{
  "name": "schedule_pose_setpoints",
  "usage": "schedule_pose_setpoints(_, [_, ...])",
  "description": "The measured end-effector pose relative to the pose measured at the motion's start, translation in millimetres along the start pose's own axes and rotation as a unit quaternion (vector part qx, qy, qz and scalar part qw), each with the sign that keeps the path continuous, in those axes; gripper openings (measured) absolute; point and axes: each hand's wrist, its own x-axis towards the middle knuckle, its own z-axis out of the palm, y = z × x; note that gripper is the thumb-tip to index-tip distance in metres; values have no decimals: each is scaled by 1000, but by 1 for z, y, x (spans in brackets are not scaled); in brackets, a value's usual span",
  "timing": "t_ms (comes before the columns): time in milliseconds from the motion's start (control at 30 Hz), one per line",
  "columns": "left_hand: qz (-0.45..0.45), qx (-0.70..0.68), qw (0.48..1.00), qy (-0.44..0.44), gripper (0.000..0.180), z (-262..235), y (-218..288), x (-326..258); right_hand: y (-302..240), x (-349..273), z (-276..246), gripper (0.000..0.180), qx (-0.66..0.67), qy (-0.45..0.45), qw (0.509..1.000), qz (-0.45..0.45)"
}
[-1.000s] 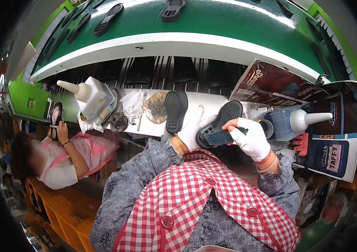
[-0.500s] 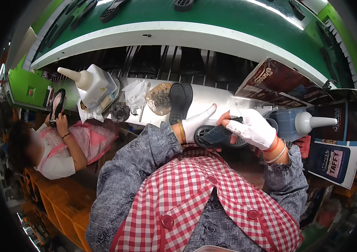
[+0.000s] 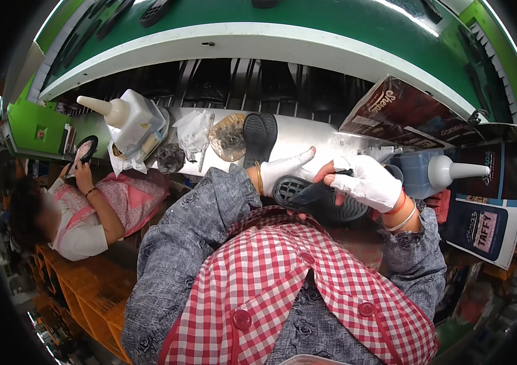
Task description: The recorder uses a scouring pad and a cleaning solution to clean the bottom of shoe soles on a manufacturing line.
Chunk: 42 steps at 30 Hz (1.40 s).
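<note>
My left hand (image 3: 284,166), in a white glove with bare fingertips, supports a black shoe sole (image 3: 352,210) from beneath. Its thumb points up and away, and other fingertips show below the sole's near edge. A ribbed grid pattern is visible inside the sole. My right hand (image 3: 369,182), gloved likewise, pinches a dark, flat, bluish-black piece (image 3: 311,193) over the sole's middle. Whether that piece touches the sole, I cannot tell. Just beyond my left hand, a pair of dark soles (image 3: 260,137) stands together on the metal shelf (image 3: 301,135).
A white bottle with a long nozzle (image 3: 132,118) stands left, near crumpled white paper (image 3: 193,132) and a round dark-filled bag (image 3: 228,137). Right are a blue nozzle bottle (image 3: 413,173) and printed cardboard (image 3: 483,201). A green conveyor (image 3: 307,18) runs beyond; a co-worker (image 3: 88,213) sits left.
The dark piece has tipped flatter and slid left across the sole with my right hand. The sole has tilted slightly in my left hand. The co-worker's held sole has turned.
</note>
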Motion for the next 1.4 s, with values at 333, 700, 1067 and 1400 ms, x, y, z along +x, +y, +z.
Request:
schedule_pose_setpoints(333, [-104, 13, 993, -44, 98, -3, 7, 3, 60, -44, -23, 23, 68, 76, 993, 51])
schedule_pose_setpoints(700, [233, -222, 947, 14, 50, -39, -21, 25, 170, -106, -54, 20, 135, 549, 823, -56])
schedule_pose_setpoints(1067, [32, -261, 953, 151, 62, -58, -97, 42, 242, -90, -49, 19, 112, 577, 809, 30])
schedule_pose_setpoints(1400, [115, -231, 964, 70, 55, -17, -71, 42, 247, -97, -48, 23, 262, 538, 801, 18])
